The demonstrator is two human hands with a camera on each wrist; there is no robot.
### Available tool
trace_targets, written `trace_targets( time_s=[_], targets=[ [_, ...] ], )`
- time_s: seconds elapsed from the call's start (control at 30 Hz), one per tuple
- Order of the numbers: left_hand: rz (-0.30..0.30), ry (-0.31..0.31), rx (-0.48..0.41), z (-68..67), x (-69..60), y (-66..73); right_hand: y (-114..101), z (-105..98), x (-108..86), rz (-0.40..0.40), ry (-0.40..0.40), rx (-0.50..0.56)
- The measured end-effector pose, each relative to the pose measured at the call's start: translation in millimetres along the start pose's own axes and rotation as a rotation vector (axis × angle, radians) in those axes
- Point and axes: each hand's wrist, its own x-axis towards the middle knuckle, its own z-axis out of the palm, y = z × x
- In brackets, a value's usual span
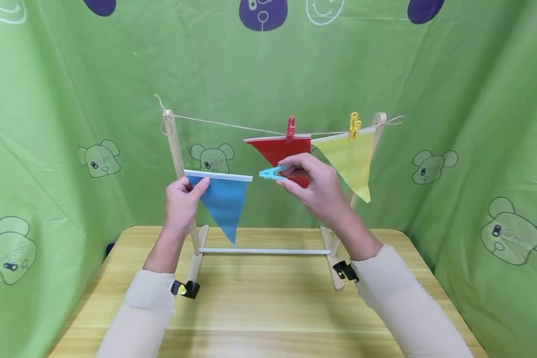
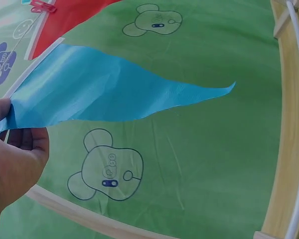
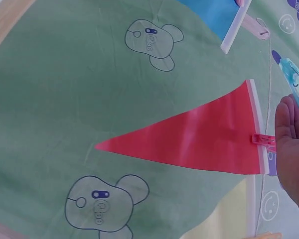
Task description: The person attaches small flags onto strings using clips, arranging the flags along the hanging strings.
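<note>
My left hand (image 1: 182,203) pinches a blue triangular flag (image 1: 225,201) near the left end of its white top edge. The flag hangs point down below the string (image 1: 223,123). Between thumb and fingers, my right hand (image 1: 315,186) holds a light blue clothespin (image 1: 272,173), its tip pointing left toward the flag, apart from it. Behind that hand, a red flag (image 1: 273,149) hangs from the string under a red clothespin (image 1: 291,130). A yellow flag (image 1: 351,159) hangs to its right under a yellow clothespin (image 1: 354,127). The right wrist view shows the blue clothespin (image 3: 292,79) along the fingers.
The string runs between two wooden posts (image 1: 174,144) of a stand. A white rod (image 1: 264,251) joins the stand's feet on the wooden table (image 1: 259,308). Green curtain cloth (image 1: 94,99) with printed bear heads surrounds the table.
</note>
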Motion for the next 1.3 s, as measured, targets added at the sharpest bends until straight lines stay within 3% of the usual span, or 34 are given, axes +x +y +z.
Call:
trace_targets(
  time_s=[0.53,0.73,0.9,1.3],
  targets=[
    [-0.008,0.021,-0.134,2.5,17.3,21.3,-16.0,1.0,25.9,-0.107,0.019,-0.077],
    [-0.032,0.019,-0.187,3.0,23.0,24.5,-18.3,0.8,34.6,-0.086,0.008,-0.056],
    [-0.016,0.029,-0.202,4.3,28.1,29.4,-23.7,-0.5,47.7,-0.055,-0.007,-0.041],
    [-0.026,0.028,-0.263,4.8,41.3,39.8,-43.8,-3.0,85.0,-0.080,-0.067,-0.211]
  ],
)
